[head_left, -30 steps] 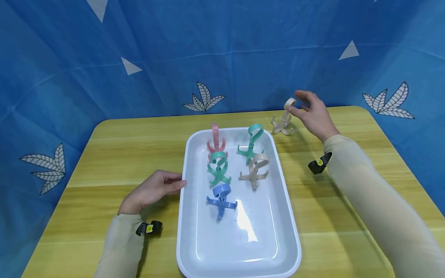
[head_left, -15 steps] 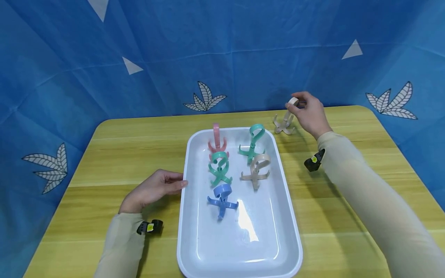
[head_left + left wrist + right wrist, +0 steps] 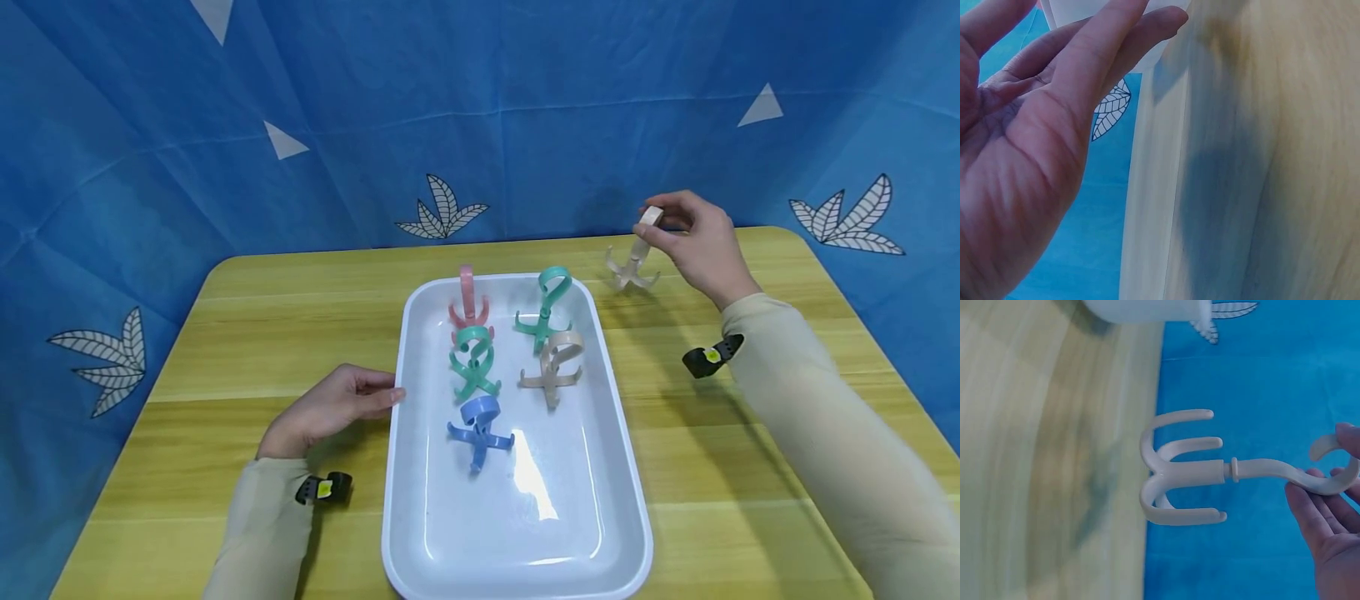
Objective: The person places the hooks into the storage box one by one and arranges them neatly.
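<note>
My right hand [image 3: 693, 242] pinches the curled top of a cream four-pronged hanging hook [image 3: 633, 265] near the table's back edge. In the right wrist view the hook [image 3: 1188, 469] shows its prongs, swivel collar and curved neck; whether the prongs touch the table, I cannot tell. Left of it stands a white tray [image 3: 630, 500]. My left hand [image 3: 337, 408] holds this tray's left rim, thumb over the edge, with the other fingertips partly hidden. Inside the tray are a pink hook [image 3: 467, 308], two green hooks [image 3: 474, 367], a beige hook [image 3: 550, 379] and a blue hook [image 3: 478, 435].
A wood-grain table [image 3: 270, 333] carries the tray. Behind it hangs a blue cloth [image 3: 562, 125] with leaf and triangle prints. Dark wrist cameras [image 3: 711, 358] sit on both sleeves, the right one above the table.
Fingers of my right hand have closed on the cream hook's top, and hook and hand have shifted right. The left hand and tray stay in place.
</note>
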`<state>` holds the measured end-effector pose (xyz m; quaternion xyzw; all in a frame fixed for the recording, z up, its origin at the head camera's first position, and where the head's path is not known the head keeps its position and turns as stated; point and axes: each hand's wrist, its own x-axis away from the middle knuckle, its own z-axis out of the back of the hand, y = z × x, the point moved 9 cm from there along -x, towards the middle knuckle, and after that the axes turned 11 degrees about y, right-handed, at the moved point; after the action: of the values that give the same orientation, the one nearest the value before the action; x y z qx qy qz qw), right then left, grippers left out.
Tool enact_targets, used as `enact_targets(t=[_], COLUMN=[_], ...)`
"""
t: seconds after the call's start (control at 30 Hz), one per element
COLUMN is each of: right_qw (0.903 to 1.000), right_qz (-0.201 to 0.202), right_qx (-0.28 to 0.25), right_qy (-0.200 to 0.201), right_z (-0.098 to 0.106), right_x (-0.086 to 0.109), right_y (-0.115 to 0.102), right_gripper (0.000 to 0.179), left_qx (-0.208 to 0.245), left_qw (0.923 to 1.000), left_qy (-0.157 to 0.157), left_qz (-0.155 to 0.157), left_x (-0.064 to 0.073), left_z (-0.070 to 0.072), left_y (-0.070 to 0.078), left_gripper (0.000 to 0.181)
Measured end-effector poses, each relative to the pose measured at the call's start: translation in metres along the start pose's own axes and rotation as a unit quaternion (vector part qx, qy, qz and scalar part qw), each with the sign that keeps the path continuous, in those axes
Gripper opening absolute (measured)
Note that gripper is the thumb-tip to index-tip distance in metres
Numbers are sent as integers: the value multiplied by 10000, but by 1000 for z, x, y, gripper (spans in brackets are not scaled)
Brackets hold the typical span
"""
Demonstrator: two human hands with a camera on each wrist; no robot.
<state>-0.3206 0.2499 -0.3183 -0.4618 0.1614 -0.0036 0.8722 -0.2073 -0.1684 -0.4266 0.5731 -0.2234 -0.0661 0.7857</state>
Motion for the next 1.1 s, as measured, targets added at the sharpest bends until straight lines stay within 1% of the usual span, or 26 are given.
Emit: enact_targets(t=[0.17,0.33,0.6,0.77,0.87,1.03,1.1], right_qw=[9999,9998,9996,9993,9992,9985,9982], right_qz=[98,87,189,229,204,274,368], right_qx=[-19,99,14,27,-65,-136,-115], right_qy=[-14,-118,-222,-278,-343,-458,-456], right_z=[12,14,20,27,30,34,37], right_x=[9,14,24,35,42,52,57], right_y=[-10,-16,-25,-30,-32,-36,-39], right_gripper=[46,44,43,42,42,42,42], left_qx=[49,-38,-18,-110,-196,-172,-150], left_qw=[9999,9998,9999,9998,9996,9997,9998], left_qy=[70,127,115,120,139,122,96], left_qz=[103,117,56,90,116,109,80], left_x=[-2,-1,-1,0,0,0,1], left_z=[-1,1,1,1,2,2,1], left_y=[-2,-4,-1,-1,-3,-3,-3], left_gripper=[49,49,48,47,47,46,45])
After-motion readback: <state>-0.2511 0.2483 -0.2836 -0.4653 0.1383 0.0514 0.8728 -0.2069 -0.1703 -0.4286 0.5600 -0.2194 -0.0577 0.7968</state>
